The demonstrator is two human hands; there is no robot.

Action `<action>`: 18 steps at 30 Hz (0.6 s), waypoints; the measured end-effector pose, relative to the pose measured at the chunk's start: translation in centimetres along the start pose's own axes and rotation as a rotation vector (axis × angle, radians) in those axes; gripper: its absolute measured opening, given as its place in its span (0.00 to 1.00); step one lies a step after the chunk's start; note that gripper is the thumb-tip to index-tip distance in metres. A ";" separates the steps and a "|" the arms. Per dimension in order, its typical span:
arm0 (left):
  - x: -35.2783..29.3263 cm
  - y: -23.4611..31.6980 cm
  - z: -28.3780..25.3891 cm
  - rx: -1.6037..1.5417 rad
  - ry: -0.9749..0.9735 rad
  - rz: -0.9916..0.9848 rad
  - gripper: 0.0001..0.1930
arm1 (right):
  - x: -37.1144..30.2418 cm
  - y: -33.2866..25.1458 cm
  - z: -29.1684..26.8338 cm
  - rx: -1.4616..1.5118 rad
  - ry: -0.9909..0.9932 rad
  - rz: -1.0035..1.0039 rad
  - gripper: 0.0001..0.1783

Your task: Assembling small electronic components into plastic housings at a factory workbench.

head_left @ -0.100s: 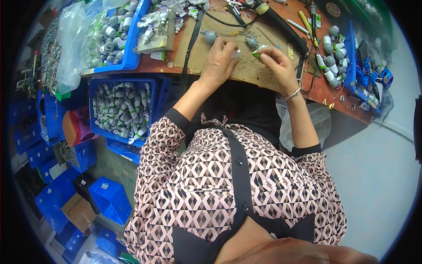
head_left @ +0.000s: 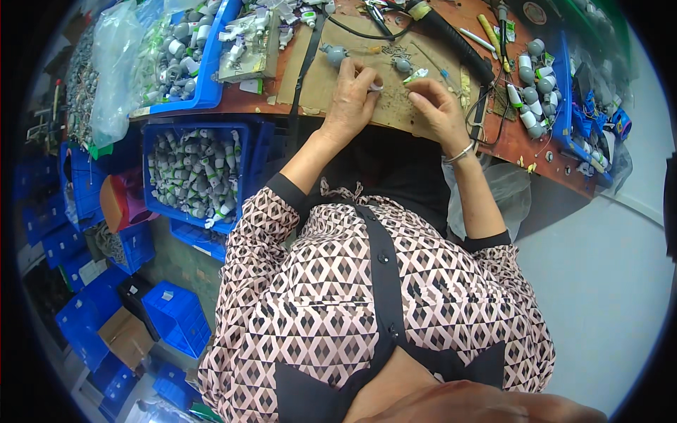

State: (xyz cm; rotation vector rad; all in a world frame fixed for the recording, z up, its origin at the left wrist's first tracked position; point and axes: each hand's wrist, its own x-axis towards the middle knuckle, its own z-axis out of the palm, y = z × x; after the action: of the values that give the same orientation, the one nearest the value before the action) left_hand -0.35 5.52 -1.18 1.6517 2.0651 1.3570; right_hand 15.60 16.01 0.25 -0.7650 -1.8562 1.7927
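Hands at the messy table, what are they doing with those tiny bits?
A person sits at a workbench putting small parts together. The left hand pinches a tiny white piece, and the right hand holds a small green and white part over a cardboard mat. Grey and white parts fill a blue bin on the person's left, and more lie along the bench at the right.

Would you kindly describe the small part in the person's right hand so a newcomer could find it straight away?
Start at the brown cardboard mat on the wooden bench, then go to the right hand, the one with the silver bangle. At its fingertips is a small white-and-green part. The loose grey parts beside it are round and lie untouched.
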 end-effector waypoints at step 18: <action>-2.5 0.6 -3.0 0.211 -0.026 -0.030 0.23 | 0.3 0.9 1.1 -0.182 -0.033 -0.058 0.08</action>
State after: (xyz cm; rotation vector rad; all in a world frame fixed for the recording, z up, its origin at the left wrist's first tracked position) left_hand -0.90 1.78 0.01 1.6995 2.2757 1.1348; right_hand 14.74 15.40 -0.74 -0.7419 -2.0625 1.6267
